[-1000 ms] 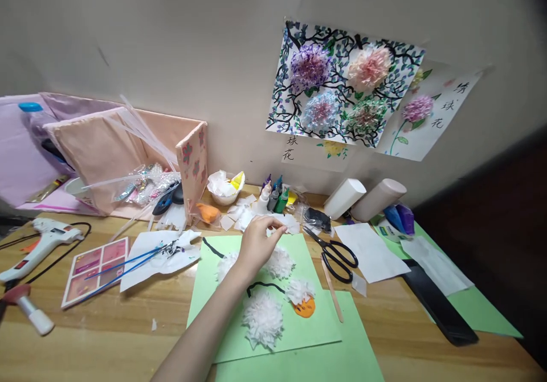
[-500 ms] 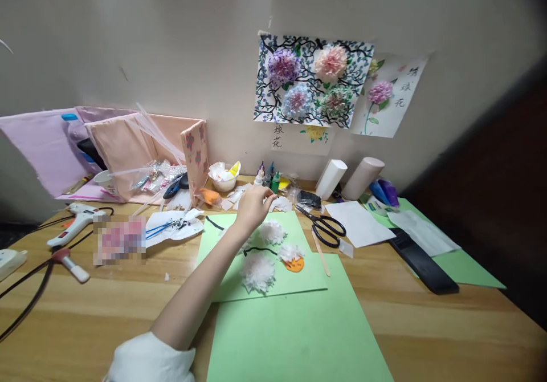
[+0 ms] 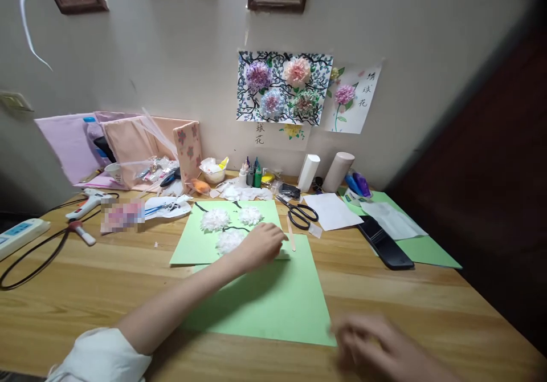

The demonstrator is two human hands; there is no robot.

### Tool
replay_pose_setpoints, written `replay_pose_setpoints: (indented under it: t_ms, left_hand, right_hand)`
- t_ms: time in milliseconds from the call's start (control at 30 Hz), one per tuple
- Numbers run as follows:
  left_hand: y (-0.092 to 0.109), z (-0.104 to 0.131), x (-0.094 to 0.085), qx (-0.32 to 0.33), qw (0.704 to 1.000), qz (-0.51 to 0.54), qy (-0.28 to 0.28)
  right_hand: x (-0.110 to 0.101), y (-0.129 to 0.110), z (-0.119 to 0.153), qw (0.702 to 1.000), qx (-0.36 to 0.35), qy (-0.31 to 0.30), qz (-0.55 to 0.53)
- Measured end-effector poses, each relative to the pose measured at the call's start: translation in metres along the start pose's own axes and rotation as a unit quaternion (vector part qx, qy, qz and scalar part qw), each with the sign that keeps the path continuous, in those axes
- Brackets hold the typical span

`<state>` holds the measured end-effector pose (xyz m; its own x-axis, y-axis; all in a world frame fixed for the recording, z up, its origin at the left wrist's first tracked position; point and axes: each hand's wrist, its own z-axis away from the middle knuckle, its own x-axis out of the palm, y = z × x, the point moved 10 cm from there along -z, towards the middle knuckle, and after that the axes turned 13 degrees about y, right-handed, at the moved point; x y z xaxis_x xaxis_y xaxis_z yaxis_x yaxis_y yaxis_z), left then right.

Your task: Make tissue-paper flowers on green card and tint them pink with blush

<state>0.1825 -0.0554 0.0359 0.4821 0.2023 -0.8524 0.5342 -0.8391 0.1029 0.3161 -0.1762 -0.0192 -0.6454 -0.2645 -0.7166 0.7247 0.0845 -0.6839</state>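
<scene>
My left hand point(image 3: 264, 246) reaches over the lower right corner of the upper green sheet point(image 3: 188, 248), its fingers curled downward; what they hold, if anything, is hidden. White fluffy paper flowers point(image 3: 215, 219) lie on that sheet beside short black painted strokes point(image 3: 237, 229). The sheet overlaps a larger green sheet point(image 3: 277, 308). At the lower right, my right hand point(image 3: 370, 339) is blurred by motion, near the larger sheet's right corner. Its grip cannot be made out.
Black-handled scissors point(image 3: 302, 215), a wooden stick point(image 3: 291, 234) and white paper point(image 3: 333, 211) lie right of the flowers. Farther right is a black phone point(image 3: 387, 244). Paint bottles point(image 3: 257, 175) stand near the wall. A glue gun point(image 3: 92, 201) and its cable lie at left.
My left hand has moved down and right from above the flowers, uncovering the upper left one. My right hand has come into view at the lower right. The camera view has shifted.
</scene>
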Motion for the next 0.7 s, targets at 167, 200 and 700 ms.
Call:
replay_pose_setpoints:
  t_ms: [167, 200, 700]
  left_hand:
    - [0.039, 0.023, 0.029, 0.121, 0.993, -0.012, 0.003]
    - [0.040, 0.025, 0.031, 0.130, 0.991, -0.021, 0.006]
    - [0.028, 0.071, 0.012, 0.171, 0.982, 0.065, -0.044]
  right_hand:
    - [-0.074, 0.023, -0.114, 0.941, -0.087, 0.316, 0.088]
    - [-0.081, 0.031, -0.127, 0.926, -0.090, 0.351, 0.105]
    - [-0.057, -0.002, -0.135, 0.909, -0.170, 0.377, -0.054]
